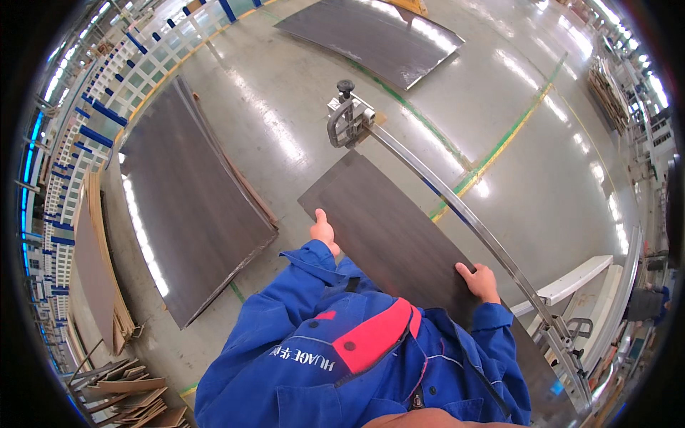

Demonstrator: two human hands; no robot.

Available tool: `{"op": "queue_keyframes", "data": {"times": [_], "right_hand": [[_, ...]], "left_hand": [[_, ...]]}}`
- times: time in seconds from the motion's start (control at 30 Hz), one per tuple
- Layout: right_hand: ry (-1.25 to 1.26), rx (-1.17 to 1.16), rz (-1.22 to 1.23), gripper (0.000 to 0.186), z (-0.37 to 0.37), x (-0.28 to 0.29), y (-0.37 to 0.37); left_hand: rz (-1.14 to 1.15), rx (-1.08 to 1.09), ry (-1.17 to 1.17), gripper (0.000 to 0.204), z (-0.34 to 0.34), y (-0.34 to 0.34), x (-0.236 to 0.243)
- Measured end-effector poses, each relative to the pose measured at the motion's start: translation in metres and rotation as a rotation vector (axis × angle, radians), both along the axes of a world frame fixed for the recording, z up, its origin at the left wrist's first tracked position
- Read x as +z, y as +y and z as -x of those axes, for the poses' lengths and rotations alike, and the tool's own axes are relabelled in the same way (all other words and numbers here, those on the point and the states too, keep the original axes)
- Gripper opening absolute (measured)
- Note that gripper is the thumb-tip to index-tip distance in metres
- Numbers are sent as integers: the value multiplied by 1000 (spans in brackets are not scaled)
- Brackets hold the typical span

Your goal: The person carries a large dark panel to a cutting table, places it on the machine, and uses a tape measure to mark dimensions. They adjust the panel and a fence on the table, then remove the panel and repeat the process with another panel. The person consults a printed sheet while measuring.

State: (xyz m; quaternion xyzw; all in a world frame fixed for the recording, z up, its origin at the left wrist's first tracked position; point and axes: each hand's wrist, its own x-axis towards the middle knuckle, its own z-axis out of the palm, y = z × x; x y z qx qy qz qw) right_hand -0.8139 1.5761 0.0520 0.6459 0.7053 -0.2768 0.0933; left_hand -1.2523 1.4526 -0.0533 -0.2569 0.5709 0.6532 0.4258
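A long dark-brown wood-grain panel lies slantwise in front of me, from under my jacket out to the far left. My left hand grips its left edge, thumb up and the other fingers mostly hidden. On the opposite edge my right hand has its thumb on the top face, while its fingers curl out of sight below. Alongside the panel's right edge runs a long metal rail. At the rail's far end sits a metal fixture with a black knob, close to the panel's far corner.
Stacks of large dark boards stand to the left and at the far side. Brown sheets lean farther left, above a pile of offcuts. White bars lie at right. Green and yellow lines mark the glossy floor.
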Motion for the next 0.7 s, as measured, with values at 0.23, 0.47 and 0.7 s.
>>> {"op": "queue_keyframes", "data": {"times": [0.23,0.47,0.7], "right_hand": [[-20,-11,17,88,6,-2,24],[-9,-17,10,93,21,-10,39],[-39,-35,53,96,23,-9,45]], "left_hand": [[55,9,1,70,4,30,-1],[25,6,15,70,19,45,7],[27,8,-15,70,22,52,-4]]}}
